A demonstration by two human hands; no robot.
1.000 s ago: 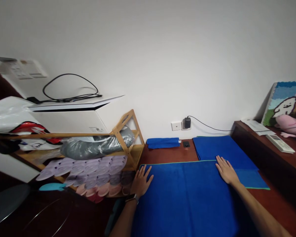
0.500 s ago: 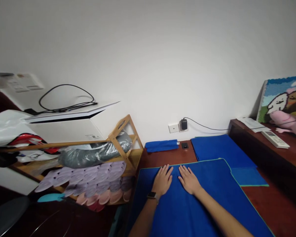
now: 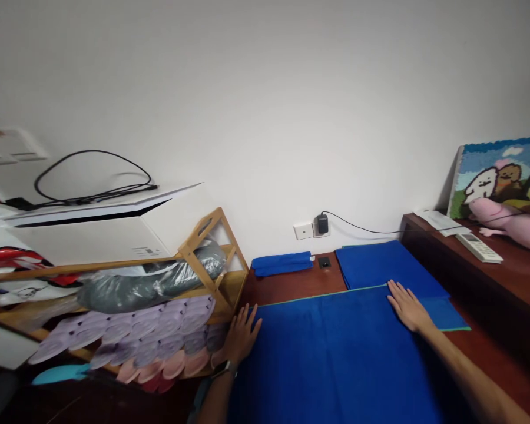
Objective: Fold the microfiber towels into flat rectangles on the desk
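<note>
A large blue cloth point(image 3: 331, 347) with a green edge lies spread over the reddish-brown tabletop point(image 3: 291, 288). My left hand point(image 3: 242, 334), with a watch on its wrist, rests flat at the cloth's far left corner, fingers stretched out. On the far right corner lies my right hand point(image 3: 407, 306), open, palm down and fingers slightly apart. Just beyond that hand is a folded blue cloth point(image 3: 380, 265), partly covered by the spread one. A narrow folded blue cloth point(image 3: 282, 263) sits near the wall.
At left, a wooden rack point(image 3: 221, 288) holds purple and pink slippers point(image 3: 168, 324), a plastic-wrapped grey bundle point(image 3: 145, 288) and a white box point(image 3: 97, 232). A black plug point(image 3: 322, 223) sits in the wall. A raised ledge at right carries a remote point(image 3: 479, 248) and a pink plush toy point(image 3: 507, 221).
My hands have slid apart from the middle of the cloth's far edge, left hand to the left corner, right hand to the right corner. The view has shifted slightly right.
</note>
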